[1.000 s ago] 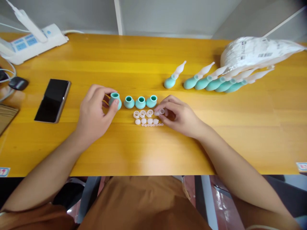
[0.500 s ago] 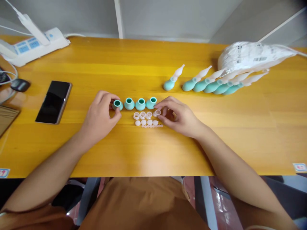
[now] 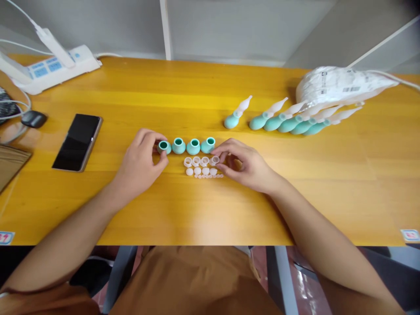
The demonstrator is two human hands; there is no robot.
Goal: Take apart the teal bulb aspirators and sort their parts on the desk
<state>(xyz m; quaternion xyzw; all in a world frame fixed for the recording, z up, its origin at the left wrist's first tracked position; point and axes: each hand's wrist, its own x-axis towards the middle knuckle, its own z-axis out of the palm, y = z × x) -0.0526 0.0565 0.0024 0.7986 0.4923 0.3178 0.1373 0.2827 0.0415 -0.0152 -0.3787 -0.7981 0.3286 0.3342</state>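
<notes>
Several teal rubber bulbs stand in a row with their round openings up. My left hand [image 3: 142, 164] has fingers and thumb around the leftmost bulb [image 3: 164, 147]. In front of the bulbs is a row of translucent plastic collars [image 3: 196, 162]. My right hand [image 3: 244, 164] has its index finger and thumb on either side of the rightmost collar [image 3: 215, 160], and the index fingertip is close to the rightmost bulb [image 3: 208, 145]. Nearer me lie whitish round pieces [image 3: 205, 171] and a line of tiny discs [image 3: 210, 176].
Bulb syringes with pale pointed tips [image 3: 288, 124] stand at the back right, one [image 3: 232, 120] apart from the others. Behind them lies a white plastic bag [image 3: 341, 83]. On the left are a phone [image 3: 77, 142], a power strip [image 3: 59, 68], a black mouse-like object [image 3: 33, 118] and cardboard [image 3: 13, 164].
The rightmost collar, tilted at my right fingertips before, now sits in line with the other collars. My left hand stays at the leftmost bulb. The whole view has shifted slightly.
</notes>
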